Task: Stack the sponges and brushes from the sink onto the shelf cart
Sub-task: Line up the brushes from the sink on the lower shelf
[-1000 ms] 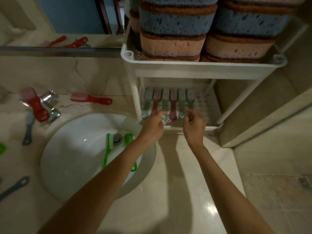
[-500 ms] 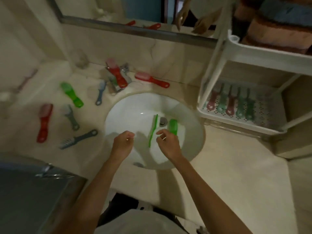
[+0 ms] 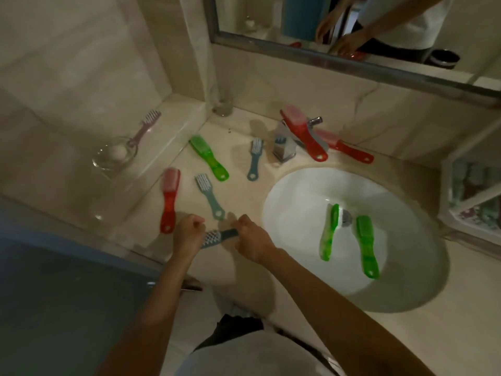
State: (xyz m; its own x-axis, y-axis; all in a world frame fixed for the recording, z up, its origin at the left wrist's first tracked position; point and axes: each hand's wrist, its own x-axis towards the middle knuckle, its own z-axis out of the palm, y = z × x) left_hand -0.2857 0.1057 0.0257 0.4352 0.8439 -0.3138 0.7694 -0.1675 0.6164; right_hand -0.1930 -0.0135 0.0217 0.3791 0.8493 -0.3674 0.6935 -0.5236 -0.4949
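A dark blue-grey brush (image 3: 217, 236) lies at the counter's front edge, left of the sink (image 3: 273, 196). My right hand (image 3: 253, 240) grips its handle. My left hand (image 3: 188, 232) is curled into a fist right beside the white bristle head; no hold on it is visible. Two green brushes (image 3: 329, 232) (image 3: 366, 245) lie in the basin by the drain. The white shelf cart (image 3: 471, 194) shows at the right edge, blurred, with brushes on its lower shelf.
Several brushes lie on the counter: red (image 3: 169, 199), light blue (image 3: 210, 195), green (image 3: 208, 157), blue (image 3: 254, 158). Two red ones (image 3: 302, 132) (image 3: 344, 146) sit at the faucet (image 3: 284, 147). A glass bowl (image 3: 113, 156) and a pink brush (image 3: 147, 126) rest on the left ledge.
My hands left the cart's lower shelf, crossed over the sink and came down on the left counter. My right hand took hold of the dark brush. The view swung left.
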